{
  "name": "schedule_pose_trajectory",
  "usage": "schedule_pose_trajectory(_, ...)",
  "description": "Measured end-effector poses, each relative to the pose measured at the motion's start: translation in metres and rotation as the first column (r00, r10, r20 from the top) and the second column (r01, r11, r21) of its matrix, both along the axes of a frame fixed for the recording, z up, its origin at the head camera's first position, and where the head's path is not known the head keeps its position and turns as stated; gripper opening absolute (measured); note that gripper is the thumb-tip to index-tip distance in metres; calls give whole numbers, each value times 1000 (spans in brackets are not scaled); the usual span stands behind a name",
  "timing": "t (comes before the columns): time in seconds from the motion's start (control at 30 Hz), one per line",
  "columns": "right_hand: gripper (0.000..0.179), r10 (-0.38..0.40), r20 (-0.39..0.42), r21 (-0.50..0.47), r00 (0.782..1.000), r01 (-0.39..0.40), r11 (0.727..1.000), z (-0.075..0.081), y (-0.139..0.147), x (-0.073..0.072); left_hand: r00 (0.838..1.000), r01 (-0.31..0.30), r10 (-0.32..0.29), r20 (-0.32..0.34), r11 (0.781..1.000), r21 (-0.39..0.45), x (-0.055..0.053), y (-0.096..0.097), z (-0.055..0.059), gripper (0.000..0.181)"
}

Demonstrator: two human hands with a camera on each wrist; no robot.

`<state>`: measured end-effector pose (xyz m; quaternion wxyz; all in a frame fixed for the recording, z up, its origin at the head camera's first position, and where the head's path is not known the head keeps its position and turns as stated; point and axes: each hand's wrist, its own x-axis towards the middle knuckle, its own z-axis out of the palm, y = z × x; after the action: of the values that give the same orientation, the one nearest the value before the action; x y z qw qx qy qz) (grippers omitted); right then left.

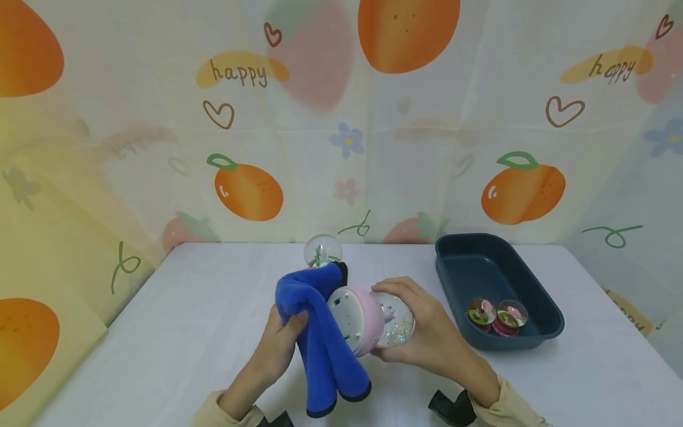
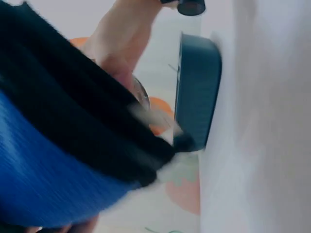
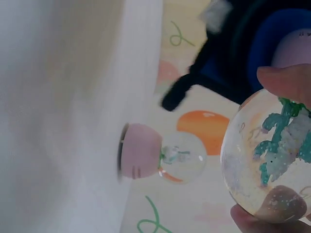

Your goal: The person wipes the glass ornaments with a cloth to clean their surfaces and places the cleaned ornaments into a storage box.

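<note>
My left hand [image 1: 277,347] grips a folded blue cloth [image 1: 320,323] with black edging, the thumb pressed on its front. My right hand [image 1: 434,329] holds a snow globe [image 1: 368,320] by its clear ball, with glitter and a small figure inside. The globe lies tipped sideways, its pink base and white underside facing left against the cloth. Farther back stands a second snow globe [image 3: 141,151], upright on the table with a pink base. In the head view the cloth hides that base. The blue cloth [image 2: 53,179] fills much of the left wrist view, blurred.
At the right stands a dark teal tray [image 1: 491,240]. Two small globes with pink bases, one [image 1: 482,313] beside the other [image 1: 510,316], sit in its near end. A white cloth covers the table [image 1: 160,332]. Behind hangs a fruit-printed curtain [image 1: 400,118].
</note>
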<state>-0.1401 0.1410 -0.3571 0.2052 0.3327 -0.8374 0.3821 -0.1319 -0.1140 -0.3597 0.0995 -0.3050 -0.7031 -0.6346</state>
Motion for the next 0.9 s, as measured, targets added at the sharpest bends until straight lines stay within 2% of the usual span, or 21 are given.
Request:
schedule_pose_trajectory(0.1, 88, -11, -41, 38, 999, 13, 999, -1, -1, 1, 999, 36, -33, 28, 992, -120, 2, 3, 1, 58)
schedule_pose_trajectory(0.2, 84, -12, -103, 84, 995, 21, 996, -2, -2, 2, 997, 34, -23, 70, 986, -162, 2, 10, 1, 70)
schedule_pose_trajectory(0.3, 82, -5, -128, 98, 992, 18, 995, -3, -3, 2, 998, -23, 32, 47, 985, -169, 1, 14, 0, 70)
schedule_pose_trajectory(0.43, 84, 17, -82, 67, 996, -12, 998, -3, -2, 3, 993, -118, 114, -39, 984, -130, -1, 13, -1, 58)
schedule_pose_trajectory(0.53, 84, 43, -22, 24, 999, -43, 999, -2, -1, 2, 983, -162, 154, -98, 983, -85, -3, 10, -2, 49)
schedule_pose_trajectory(0.6, 86, 61, 30, -24, 998, -60, 998, -2, 0, 2, 978, -181, 173, -115, 981, -67, -6, 8, -3, 46)
schedule_pose_trajectory(0.73, 90, 75, 107, -118, 991, -62, 991, -2, 0, 2, 974, -208, 201, -104, 976, -66, -9, 6, -5, 46)
schedule_pose_trajectory(0.8, 92, 74, 109, -142, 991, -58, 988, -2, 0, 1, 975, -211, 205, -85, 976, -60, -9, 6, -5, 44)
schedule_pose_trajectory(0.9, 92, 56, 93, -143, 994, -43, 989, -1, 1, 0, 981, -188, 187, -58, 982, -20, -8, 4, -5, 29)
